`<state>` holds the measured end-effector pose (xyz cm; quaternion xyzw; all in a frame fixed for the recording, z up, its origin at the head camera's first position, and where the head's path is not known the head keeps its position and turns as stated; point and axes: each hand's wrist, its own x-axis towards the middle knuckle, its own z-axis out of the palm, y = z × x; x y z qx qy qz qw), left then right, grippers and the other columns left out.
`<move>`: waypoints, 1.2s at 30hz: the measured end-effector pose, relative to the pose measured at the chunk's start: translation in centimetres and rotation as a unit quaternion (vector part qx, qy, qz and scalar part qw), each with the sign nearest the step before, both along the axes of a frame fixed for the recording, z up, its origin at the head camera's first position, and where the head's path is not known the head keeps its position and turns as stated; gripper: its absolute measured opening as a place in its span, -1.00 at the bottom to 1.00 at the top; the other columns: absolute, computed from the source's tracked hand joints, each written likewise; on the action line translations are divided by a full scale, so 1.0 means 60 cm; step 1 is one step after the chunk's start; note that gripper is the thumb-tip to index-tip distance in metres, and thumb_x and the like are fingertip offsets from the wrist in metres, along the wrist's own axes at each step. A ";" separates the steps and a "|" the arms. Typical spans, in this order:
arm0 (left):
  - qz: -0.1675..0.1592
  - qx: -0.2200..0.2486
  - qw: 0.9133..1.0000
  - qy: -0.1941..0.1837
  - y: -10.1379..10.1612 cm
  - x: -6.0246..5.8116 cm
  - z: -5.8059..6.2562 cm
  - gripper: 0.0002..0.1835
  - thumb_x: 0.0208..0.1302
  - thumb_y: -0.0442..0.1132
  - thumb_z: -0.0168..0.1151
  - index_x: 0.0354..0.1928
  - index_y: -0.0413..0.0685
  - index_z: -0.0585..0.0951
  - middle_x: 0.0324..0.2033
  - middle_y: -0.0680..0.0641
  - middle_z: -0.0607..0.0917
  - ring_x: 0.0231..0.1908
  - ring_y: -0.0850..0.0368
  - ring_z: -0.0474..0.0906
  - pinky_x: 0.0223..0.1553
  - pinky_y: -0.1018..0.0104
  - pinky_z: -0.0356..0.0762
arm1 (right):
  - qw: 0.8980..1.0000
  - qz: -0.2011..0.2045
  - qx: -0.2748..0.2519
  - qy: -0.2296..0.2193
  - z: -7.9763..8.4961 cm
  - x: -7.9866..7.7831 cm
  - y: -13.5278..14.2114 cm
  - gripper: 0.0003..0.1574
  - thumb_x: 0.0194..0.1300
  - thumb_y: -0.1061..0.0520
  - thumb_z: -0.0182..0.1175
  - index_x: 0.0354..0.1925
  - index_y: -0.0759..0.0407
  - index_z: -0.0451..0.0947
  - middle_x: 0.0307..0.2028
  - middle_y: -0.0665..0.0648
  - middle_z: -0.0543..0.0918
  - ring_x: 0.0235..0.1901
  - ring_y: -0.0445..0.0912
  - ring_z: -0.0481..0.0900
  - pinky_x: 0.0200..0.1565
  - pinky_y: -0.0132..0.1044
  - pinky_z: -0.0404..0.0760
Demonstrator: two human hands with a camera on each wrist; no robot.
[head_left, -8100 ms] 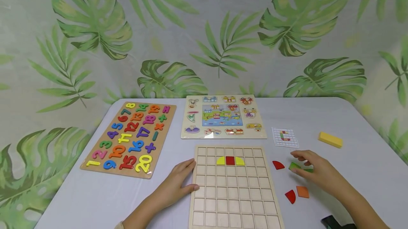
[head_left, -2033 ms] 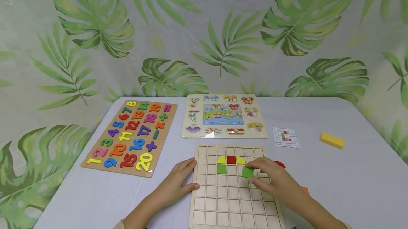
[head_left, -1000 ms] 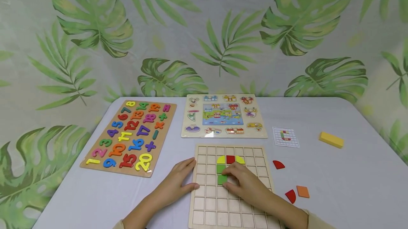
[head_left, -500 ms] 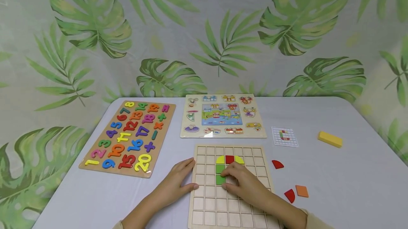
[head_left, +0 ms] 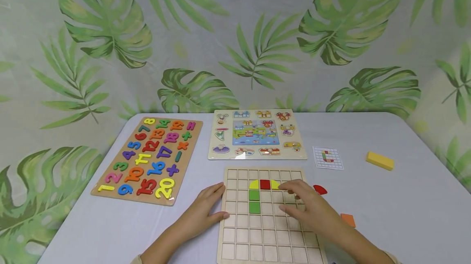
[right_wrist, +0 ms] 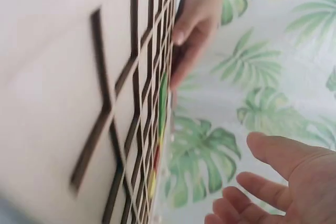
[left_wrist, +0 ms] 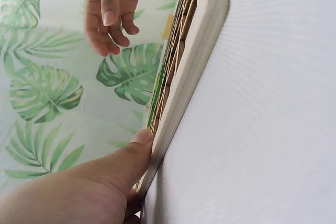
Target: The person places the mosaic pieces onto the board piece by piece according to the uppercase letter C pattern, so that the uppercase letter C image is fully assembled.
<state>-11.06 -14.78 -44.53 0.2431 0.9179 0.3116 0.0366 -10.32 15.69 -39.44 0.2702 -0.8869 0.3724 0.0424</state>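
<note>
My left hand (head_left: 205,205) lies along the left edge of a wooden grid board (head_left: 237,237), thumb tip on its rim and fingers against the side. Over the right half of the board, my right hand (head_left: 312,204) has its thumb and fingers spread apart with nothing between them. A red square (head_left: 265,184) lies in the board's upper rows, between two yellow quarter-circles, one of them the left yellow piece (head_left: 254,184). Below that piece sit two green squares, an upper green square (head_left: 254,195) and a lower green square (head_left: 254,207), in neighbouring cells.
Right of the board lie a red quarter-circle (head_left: 320,190) and an orange square (head_left: 347,220), partly behind the right arm. Farther back are a pattern card (head_left: 335,162), a yellow block (head_left: 380,160) and a picture puzzle (head_left: 301,153). A number puzzle (head_left: 147,162) is at left.
The right hand brought green squares from the right into the board's cells. Since half a second ago it has let go of the lower one and moved right. The left hand has stayed put.
</note>
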 end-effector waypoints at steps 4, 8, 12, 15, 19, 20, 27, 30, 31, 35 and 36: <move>0.000 -0.001 1.000 0.002 0.000 0.000 -0.001 -0.20 0.14 0.15 0.12 0.29 -0.24 0.21 0.28 -0.11 0.19 0.26 -0.06 0.04 0.20 0.04 0.10 | 0.998 -0.038 0.013 0.054 -0.001 -0.006 0.039 -0.51 0.06 0.14 0.32 0.00 0.11 0.45 -0.08 -0.10 0.47 -0.21 -0.11 0.45 -0.24 -0.24 0.53; -0.002 0.000 1.000 0.001 0.000 0.000 -0.001 -0.19 0.15 0.17 0.09 0.29 -0.24 0.21 0.28 -0.11 0.19 0.26 -0.06 0.04 0.19 0.03 0.10 | 0.994 -0.090 0.040 0.047 -0.009 -0.013 0.076 -0.47 0.06 0.09 0.32 0.01 0.15 0.44 -0.07 -0.06 0.47 -0.14 -0.11 0.44 -0.18 -0.13 0.52; -0.003 -0.001 1.000 0.003 0.000 0.000 0.001 -0.19 0.15 0.17 0.08 0.29 -0.25 0.21 0.28 -0.12 0.19 0.26 -0.07 0.04 0.19 0.02 0.11 | 0.991 -0.124 0.053 0.024 -0.027 -0.023 0.105 -0.47 0.06 0.10 0.32 0.01 0.17 0.44 -0.08 0.01 0.47 -0.13 -0.05 0.45 -0.17 -0.07 0.52; -0.003 -0.003 1.000 0.002 0.000 0.000 0.001 -0.20 0.15 0.16 0.08 0.29 -0.26 0.21 0.28 -0.12 0.19 0.26 -0.07 0.04 0.19 0.03 0.11 | 0.989 -0.137 0.060 0.005 -0.040 -0.031 0.120 -0.49 0.07 0.07 0.31 -0.01 0.19 0.44 -0.10 0.05 0.48 -0.17 -0.03 0.46 -0.18 -0.09 0.53; -0.002 -0.003 1.000 0.001 0.000 0.000 0.001 -0.19 0.15 0.17 0.07 0.29 -0.26 0.21 0.28 -0.12 0.19 0.26 -0.07 0.04 0.19 0.03 0.11 | 0.987 -0.143 0.072 -0.012 -0.054 -0.040 0.131 -0.48 0.06 0.00 0.31 -0.06 0.24 0.47 -0.13 0.12 0.49 -0.19 0.00 0.47 -0.17 -0.07 0.50; -0.002 -0.004 1.000 0.001 0.000 0.000 0.001 -0.19 0.15 0.18 0.07 0.29 -0.26 0.21 0.28 -0.12 0.19 0.26 -0.07 0.04 0.19 0.03 0.11 | 0.986 -0.145 0.076 -0.015 -0.056 -0.041 0.133 -0.48 0.06 0.00 0.31 -0.07 0.25 0.48 -0.13 0.14 0.49 -0.19 0.00 0.46 -0.16 -0.06 0.49; 0.000 -0.005 1.000 0.001 -0.001 0.001 0.004 -0.19 0.15 0.15 0.11 0.28 -0.27 0.21 0.28 -0.13 0.19 0.26 -0.08 0.04 0.20 0.03 0.10 | 0.983 -0.156 0.092 -0.015 -0.064 -0.050 0.129 -0.60 0.05 0.06 0.32 -0.18 0.26 0.51 -0.19 0.19 0.48 -0.25 0.00 0.43 -0.20 -0.07 0.48; 0.000 -0.004 1.000 -0.002 -0.001 0.001 0.004 -0.20 0.14 0.14 0.11 0.28 -0.27 0.21 0.28 -0.13 0.19 0.26 -0.08 0.04 0.20 0.04 0.10 | 0.982 -0.162 0.092 -0.020 -0.063 -0.049 0.126 -0.64 0.07 0.07 0.31 -0.20 0.24 0.52 -0.20 0.17 0.49 -0.27 -0.01 0.44 -0.22 -0.09 0.49; 0.000 -0.003 1.000 -0.002 -0.001 0.001 0.004 -0.20 0.15 0.14 0.11 0.28 -0.27 0.21 0.28 -0.13 0.19 0.26 -0.08 0.04 0.20 0.03 0.10 | 0.982 -0.166 0.090 -0.025 -0.061 -0.049 0.125 -0.65 0.08 0.08 0.30 -0.19 0.23 0.52 -0.21 0.16 0.49 -0.27 -0.03 0.45 -0.22 -0.10 0.49; -0.001 -0.002 1.000 -0.005 0.000 0.000 0.002 -0.19 0.15 0.16 0.08 0.29 -0.26 0.21 0.28 -0.12 0.19 0.26 -0.07 0.04 0.19 0.03 0.10 | 0.981 -0.174 0.068 -0.046 -0.051 -0.043 0.122 -0.63 0.11 0.08 0.28 -0.11 0.16 0.47 -0.22 0.09 0.52 -0.30 -0.07 0.49 -0.26 -0.17 0.51; -0.001 -0.001 1.000 -0.005 0.000 0.000 0.001 -0.20 0.15 0.16 0.08 0.29 -0.25 0.21 0.28 -0.12 0.19 0.26 -0.07 0.04 0.19 0.03 0.10 | 0.982 -0.175 0.058 -0.049 -0.048 -0.041 0.120 -0.63 0.11 0.11 0.27 -0.09 0.13 0.46 -0.23 0.07 0.54 -0.31 -0.09 0.51 -0.27 -0.19 0.52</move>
